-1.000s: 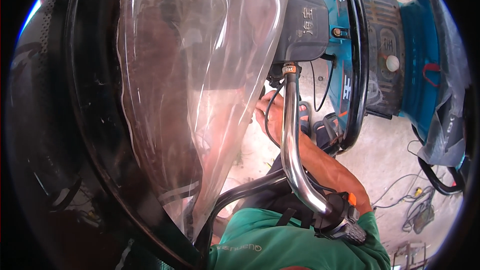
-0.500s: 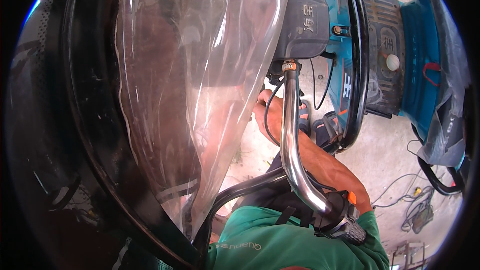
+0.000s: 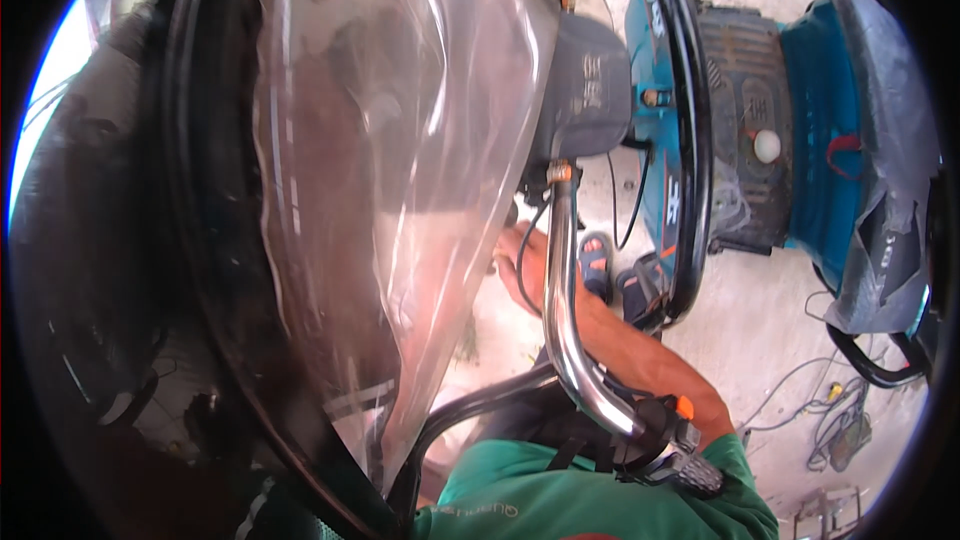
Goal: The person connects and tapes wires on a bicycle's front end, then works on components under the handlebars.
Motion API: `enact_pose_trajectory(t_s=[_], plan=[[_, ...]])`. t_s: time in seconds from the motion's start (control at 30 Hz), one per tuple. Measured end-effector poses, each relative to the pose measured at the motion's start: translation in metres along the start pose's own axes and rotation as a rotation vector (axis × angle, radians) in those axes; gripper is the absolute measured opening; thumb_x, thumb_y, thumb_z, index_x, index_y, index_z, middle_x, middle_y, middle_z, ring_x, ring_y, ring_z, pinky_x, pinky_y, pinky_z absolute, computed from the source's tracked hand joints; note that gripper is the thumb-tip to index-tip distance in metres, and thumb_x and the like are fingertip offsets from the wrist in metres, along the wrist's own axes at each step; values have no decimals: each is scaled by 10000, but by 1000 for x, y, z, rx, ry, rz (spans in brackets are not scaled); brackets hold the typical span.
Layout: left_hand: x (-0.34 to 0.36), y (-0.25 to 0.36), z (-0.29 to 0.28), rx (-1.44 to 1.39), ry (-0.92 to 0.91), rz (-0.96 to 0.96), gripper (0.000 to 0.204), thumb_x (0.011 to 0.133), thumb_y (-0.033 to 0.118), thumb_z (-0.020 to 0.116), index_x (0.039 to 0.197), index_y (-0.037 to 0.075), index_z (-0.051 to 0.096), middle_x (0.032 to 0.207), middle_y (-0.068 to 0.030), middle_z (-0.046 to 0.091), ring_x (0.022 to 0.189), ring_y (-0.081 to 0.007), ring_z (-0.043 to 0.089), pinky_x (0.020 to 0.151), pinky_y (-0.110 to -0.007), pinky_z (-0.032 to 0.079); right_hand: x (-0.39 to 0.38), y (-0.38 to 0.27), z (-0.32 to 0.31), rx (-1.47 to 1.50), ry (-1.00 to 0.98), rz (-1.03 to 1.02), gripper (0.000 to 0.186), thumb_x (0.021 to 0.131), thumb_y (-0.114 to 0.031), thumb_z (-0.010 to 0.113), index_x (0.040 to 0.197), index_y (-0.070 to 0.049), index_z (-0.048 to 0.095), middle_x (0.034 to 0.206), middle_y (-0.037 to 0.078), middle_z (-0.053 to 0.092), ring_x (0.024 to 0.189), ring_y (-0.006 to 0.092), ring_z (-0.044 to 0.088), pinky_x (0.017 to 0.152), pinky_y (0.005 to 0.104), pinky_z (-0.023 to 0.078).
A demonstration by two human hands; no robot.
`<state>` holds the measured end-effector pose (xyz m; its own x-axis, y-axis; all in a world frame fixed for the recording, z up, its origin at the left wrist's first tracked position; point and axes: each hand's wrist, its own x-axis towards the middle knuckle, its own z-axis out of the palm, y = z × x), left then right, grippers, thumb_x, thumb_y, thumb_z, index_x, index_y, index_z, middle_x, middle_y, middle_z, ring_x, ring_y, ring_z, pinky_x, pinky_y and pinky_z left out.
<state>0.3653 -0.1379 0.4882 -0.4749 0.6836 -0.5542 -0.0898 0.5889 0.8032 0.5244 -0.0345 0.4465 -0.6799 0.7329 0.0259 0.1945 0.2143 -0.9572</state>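
Hand (image 3: 522, 252) beside chrome handlebar (image 3: 562, 320), grip unclear.

I wear a green short-sleeved shirt (image 3: 560, 505) with small pale lettering printed near its lower edge. My right forearm (image 3: 640, 360) is bare from the sleeve down, with no watch, glove or band, and my right hand (image 3: 525, 255) is bare too, partly hidden.

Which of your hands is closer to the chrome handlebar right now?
Right. The right hand reaches in just left of the chrome handlebar, its forearm passing behind the bar. The left hand cannot be made out; nothing on the clear windshield side shows it.
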Motion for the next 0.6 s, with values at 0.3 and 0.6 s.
enact_pose_trajectory(t_s=[0.3,0.6], plan=[[-17,-3,5,-396,160,-152,129,1030,160,546,1028,37,584,921,-66,671,816,-151,641,784,-308,536,-15,7,-7,53,-60,-43,192,745,-91,728,915,-32,663,897,146,649,889,333,632,793,436,502],[-12,5,5,-527,233,-174,121,1026,169,550,1012,55,586,906,-58,666,789,-142,629,767,-301,532,-10,-8,-25,361,-488,268,331,869,-217,650,1141,-30,625,1006,181,666,984,371,660,843,439,514]])
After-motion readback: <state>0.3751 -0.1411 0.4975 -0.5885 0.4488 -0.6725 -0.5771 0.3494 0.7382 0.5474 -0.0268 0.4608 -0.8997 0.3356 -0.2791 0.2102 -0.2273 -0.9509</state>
